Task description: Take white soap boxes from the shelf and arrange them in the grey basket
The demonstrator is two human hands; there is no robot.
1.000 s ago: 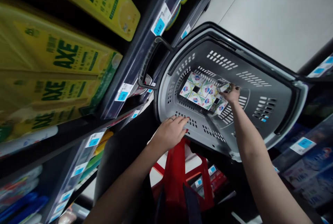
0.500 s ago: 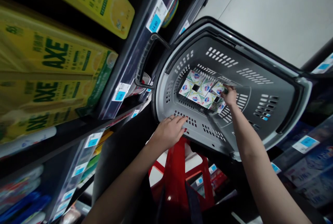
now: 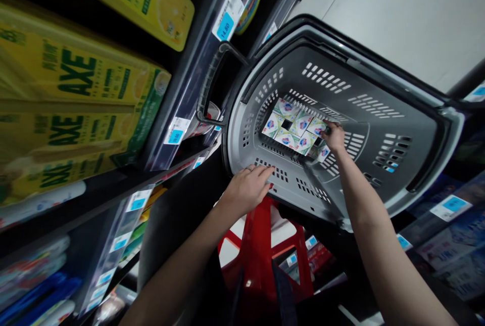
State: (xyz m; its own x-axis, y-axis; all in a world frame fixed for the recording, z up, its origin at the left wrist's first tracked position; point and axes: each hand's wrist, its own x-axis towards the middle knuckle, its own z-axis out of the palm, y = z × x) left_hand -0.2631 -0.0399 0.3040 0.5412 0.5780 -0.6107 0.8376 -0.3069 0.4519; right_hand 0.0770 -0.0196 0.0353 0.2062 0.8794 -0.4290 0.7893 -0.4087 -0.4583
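A deep grey shopping basket with slotted walls stands open in front of me. Several white, green-patterned soap boxes lie flat on its bottom, with small dark gaps between them. My left hand rests over the near rim, fingers along the inner wall and thumb lower on the edge. Deep inside the basket, my right hand has its fingertips and thumb at the right end of one soap box. The hand partly covers that end.
Yellow AXE cartons fill the shelf at left, with price tags along its edge. A black handle sticks out from the basket's left side. Below the basket is a red frame. More shelves with blue packages stand at right.
The view has shifted slightly, so the shelf and basket sit a little differently in it. Both hands keep nearly the same places, and the soap boxes look unmoved.
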